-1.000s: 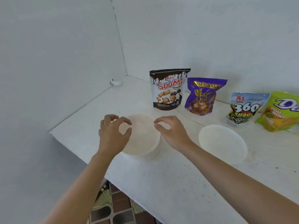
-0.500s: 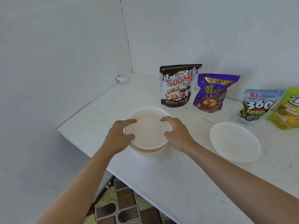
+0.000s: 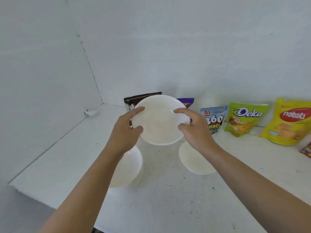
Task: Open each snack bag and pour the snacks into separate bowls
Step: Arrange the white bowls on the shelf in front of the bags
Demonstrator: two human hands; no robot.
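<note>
The white, dark-specked counter (image 3: 168,199) is carrying everything and is running back into a corner of plain white walls (image 3: 50,64). Above it, a shallow round white bowl (image 3: 158,121) of what looks like plastic is hanging in the air, tilting so that its inside is facing the camera. The left hand (image 3: 123,132) is gripping its left rim, with the fingers (image 3: 138,109) curling over the upper edge and the thumb pressing lower down. The right hand (image 3: 195,130) is clamping the right rim in the same way, its fingers (image 3: 180,111) lying across the edge.

Below the left fingers, a second round white bowl (image 3: 129,167) is sitting on the counter, partly covered by the left forearm. Below the right fingers, a third white bowl (image 3: 191,163) is lying half hidden under the right wrist.

To the right of the right fingers, three snack pouches are standing against the back wall. These are a yellow Nabati pouch (image 3: 291,121), a green Deka pouch (image 3: 244,120) and a blue-and-white A1 360 pouch (image 3: 215,118), whose left side the right hand is covering.

Behind the fingers, the held bowl is blocking most of a dark brown bag (image 3: 134,100) and all but a corner of a purple bag (image 3: 187,102). A red packet (image 3: 306,152) is being cut off by the right edge.

Left of the left fingers, a small white object (image 3: 91,112) is sitting in the corner, too blurred to identify.
</note>
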